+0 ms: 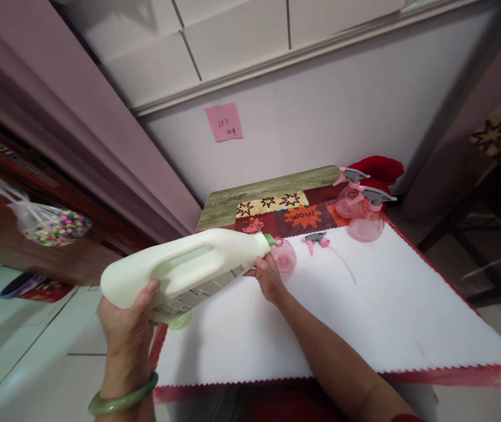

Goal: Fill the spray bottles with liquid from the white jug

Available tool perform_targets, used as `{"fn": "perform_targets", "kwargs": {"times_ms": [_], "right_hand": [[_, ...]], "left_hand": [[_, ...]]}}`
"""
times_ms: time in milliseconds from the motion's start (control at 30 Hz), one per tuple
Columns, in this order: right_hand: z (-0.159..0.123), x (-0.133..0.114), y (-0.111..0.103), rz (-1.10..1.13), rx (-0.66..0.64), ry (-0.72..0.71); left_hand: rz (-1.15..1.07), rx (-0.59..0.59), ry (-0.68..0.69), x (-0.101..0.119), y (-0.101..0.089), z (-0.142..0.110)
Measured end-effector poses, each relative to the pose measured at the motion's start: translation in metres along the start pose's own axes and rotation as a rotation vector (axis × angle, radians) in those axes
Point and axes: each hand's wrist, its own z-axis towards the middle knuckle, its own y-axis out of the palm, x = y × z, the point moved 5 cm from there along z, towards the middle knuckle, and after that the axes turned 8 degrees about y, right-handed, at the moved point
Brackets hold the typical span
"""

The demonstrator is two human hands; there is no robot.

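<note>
Hands [122,322] [271,281] grip a pale jug [232,252] above a white-covered table [259,334] near a whitish wall [312,123].

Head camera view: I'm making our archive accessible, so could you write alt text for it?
A left hand holds a large pale jug tilted, its green spout at a small pink bottle, with the right hand at the jug's neck. A detached spray head lies nearby on the white cover; two pink spray bottles stand farther right.
</note>
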Motion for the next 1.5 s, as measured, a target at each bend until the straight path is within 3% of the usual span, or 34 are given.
{"fn": "perform_targets", "kwargs": {"times_ms": [1500], "right_hand": [[-0.0017, -0.0024, 0.0013, 0.01, 0.007, 0.004]], "left_hand": [[0.019, -0.012, 0.027, 0.0013, 0.0014, 0.0033]]}}
